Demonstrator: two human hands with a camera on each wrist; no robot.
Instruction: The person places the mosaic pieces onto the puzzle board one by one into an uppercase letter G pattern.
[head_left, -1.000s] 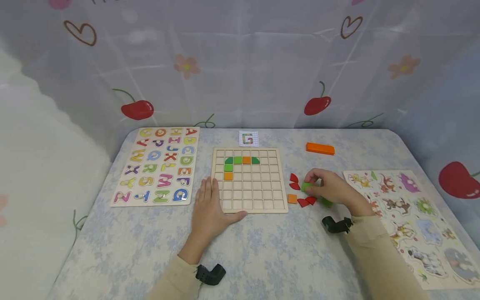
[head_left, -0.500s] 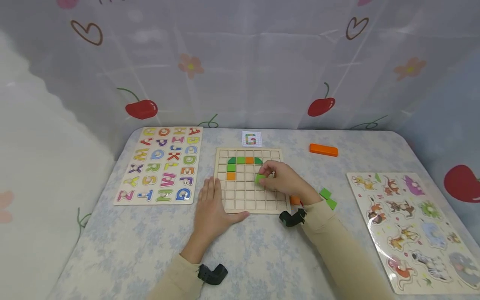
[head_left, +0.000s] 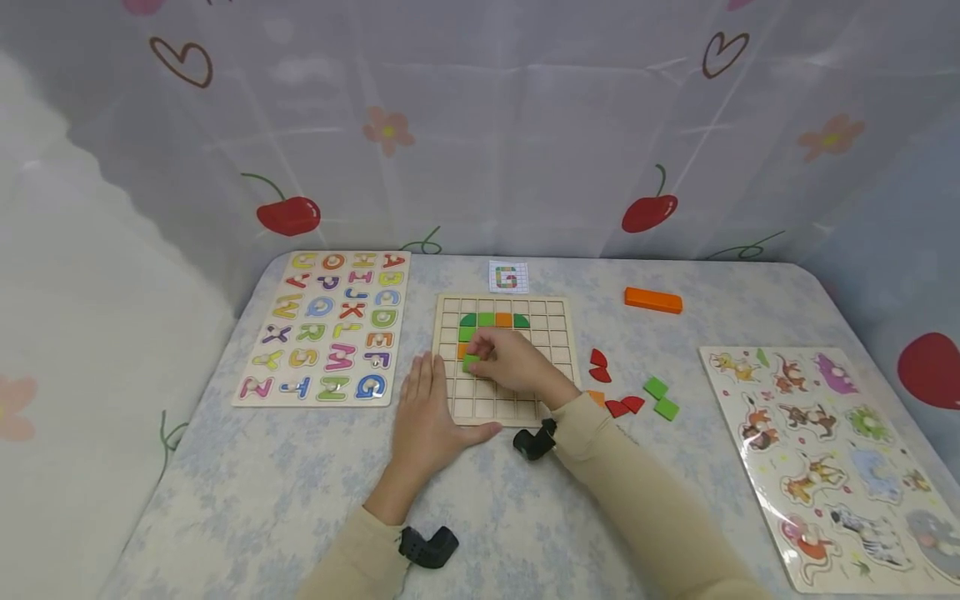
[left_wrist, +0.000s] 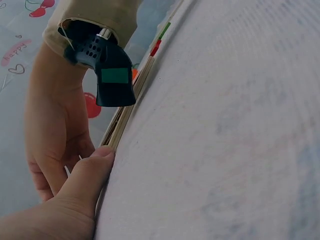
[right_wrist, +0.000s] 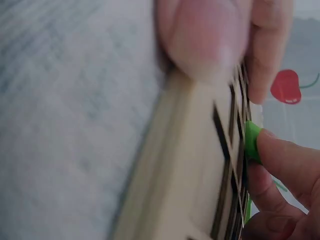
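– Right hand (head_left: 510, 358) and its green tile (head_left: 470, 364) shifted since the earlier frame: from right of the grid board's (head_left: 557, 338) centre to near its left edge.
– Grip?
– Thumb and fingers pinch the tile, just nearside of the laid orange square (head_left: 462, 351). Seated? Can't tell. Left hand (head_left: 427, 421) flat at the board's near left corner, fingers straight.
– Progress?
– Against the G card (head_left: 508, 277) by the table's (head_left: 510, 525) far edge, I'd say about half. Top run and upper left side laid; rest not yet. Loose off the board's right edge: four red pieces (head_left: 599, 357), two green squares (head_left: 656, 387), one orange piece (head_left: 596, 398), part hidden.
– Room?
– Widest nearside of the board, but the right sleeve (head_left: 645, 500) crosses it. Left's tighter: letter board (head_left: 351, 388) just beside the left hand. Animal board (head_left: 836, 446), table's right edge, well apart.
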